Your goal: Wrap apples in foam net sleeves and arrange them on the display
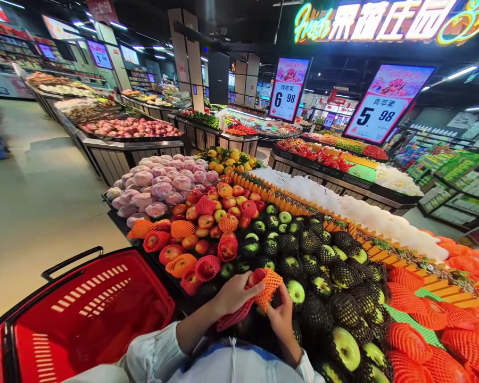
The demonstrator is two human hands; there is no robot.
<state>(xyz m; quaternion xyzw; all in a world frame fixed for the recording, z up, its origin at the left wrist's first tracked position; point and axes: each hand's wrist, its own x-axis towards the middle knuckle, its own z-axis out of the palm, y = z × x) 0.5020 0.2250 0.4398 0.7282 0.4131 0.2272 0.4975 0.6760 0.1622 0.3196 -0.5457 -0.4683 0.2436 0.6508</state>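
Note:
In front of my body, both hands are on one red apple (pixel 256 276) partly covered by an orange foam net (pixel 270 286). My left hand (pixel 236 292) is closed around the apple's left side, thumb lying across the net. My right hand (pixel 281 314) pinches the net's loose lower edge from the right. Under my left wrist a pink foam net (pixel 234 317) shows in part; what is inside it is hidden. Red apples (pixel 201 246), some in pink or orange nets, are heaped just beyond. Green apples (pixel 296 291) in black nets lie around my right hand.
A red shopping basket (pixel 104 303) with a black handle stands at my left. Wrapped pink fruit (pixel 155 186) and yellow fruit (pixel 231 158) lie farther back. An orange slatted divider (pixel 377 252) borders the green apples, with orange-netted fruit (pixel 411 340) at the right.

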